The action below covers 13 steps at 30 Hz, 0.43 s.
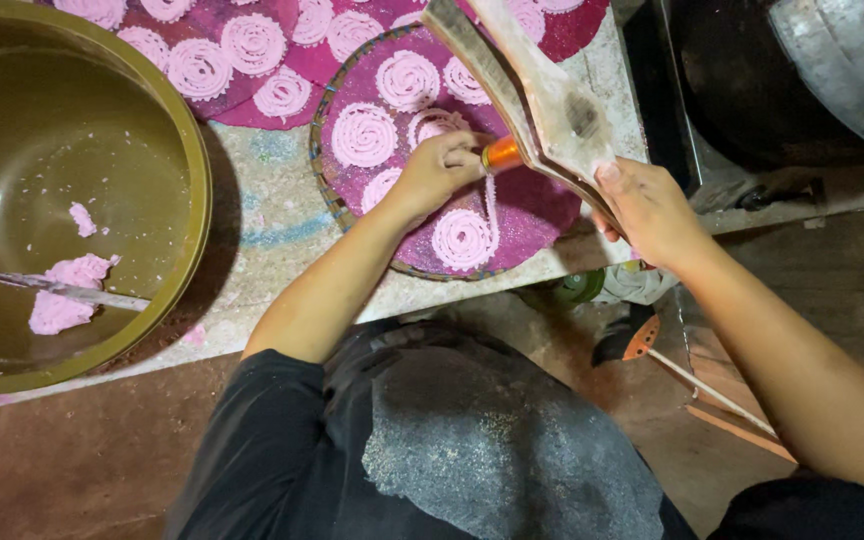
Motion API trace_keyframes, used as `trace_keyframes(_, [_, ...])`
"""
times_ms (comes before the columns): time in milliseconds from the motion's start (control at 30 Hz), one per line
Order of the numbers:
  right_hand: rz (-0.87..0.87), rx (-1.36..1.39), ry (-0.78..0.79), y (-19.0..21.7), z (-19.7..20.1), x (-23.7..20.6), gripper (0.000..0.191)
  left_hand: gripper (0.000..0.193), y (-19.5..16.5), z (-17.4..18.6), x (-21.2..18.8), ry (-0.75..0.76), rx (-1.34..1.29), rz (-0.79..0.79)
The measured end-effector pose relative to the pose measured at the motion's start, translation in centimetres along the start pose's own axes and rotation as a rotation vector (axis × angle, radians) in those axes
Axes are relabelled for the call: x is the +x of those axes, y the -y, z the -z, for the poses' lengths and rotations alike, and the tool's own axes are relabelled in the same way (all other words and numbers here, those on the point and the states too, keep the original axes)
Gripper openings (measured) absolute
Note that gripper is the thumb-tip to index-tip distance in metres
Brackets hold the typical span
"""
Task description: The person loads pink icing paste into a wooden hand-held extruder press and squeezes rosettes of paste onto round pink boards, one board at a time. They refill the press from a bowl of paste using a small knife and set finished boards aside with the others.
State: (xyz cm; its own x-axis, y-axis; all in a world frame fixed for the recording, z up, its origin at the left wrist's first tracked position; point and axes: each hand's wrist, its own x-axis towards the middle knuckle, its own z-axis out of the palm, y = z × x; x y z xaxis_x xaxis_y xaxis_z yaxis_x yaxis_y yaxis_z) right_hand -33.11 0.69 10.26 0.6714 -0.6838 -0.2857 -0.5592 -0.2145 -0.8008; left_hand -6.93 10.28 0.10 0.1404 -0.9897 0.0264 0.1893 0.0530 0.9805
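My left hand (439, 168) grips the orange nozzle (501, 153) of a wooden press (537, 95). My right hand (644, 208) clasps the press's two long wooden handles from the right. A strand of pink dough hangs from the nozzle onto a pink spiral (463, 238) on a round purple woven mat (542, 215). Several finished pink spirals lie on this mat, one spiral (364, 134) just left of my left hand.
A large olive bowl (184, 130) at left holds lumps of pink dough (64, 295) and a metal utensil (67, 291). More purple mats with spirals (242, 60) lie at the back. A dark pan (752, 80) stands at the top right. My lap is below the table edge.
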Motion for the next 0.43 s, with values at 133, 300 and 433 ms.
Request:
trace_keyframes(133, [0.081, 0.088, -0.009, -1.5, -0.8, 0.6, 0.065, 0.032, 0.1, 1.5, -1.8, -0.109, 0.232, -0.049])
trace_keyframes(300, [0.071, 0.333, -0.050, -4.0, -2.0, -1.0, 0.071, 0.024, 0.6, 2.3, -6.2, -0.269, 0.741, 0.047])
trace_keyframes(433, [0.185, 0.512, -0.063, -5.4, -3.4, -3.1, 0.081, 0.024, 1.7, 2.2, -8.9, -0.229, 0.927, -0.123])
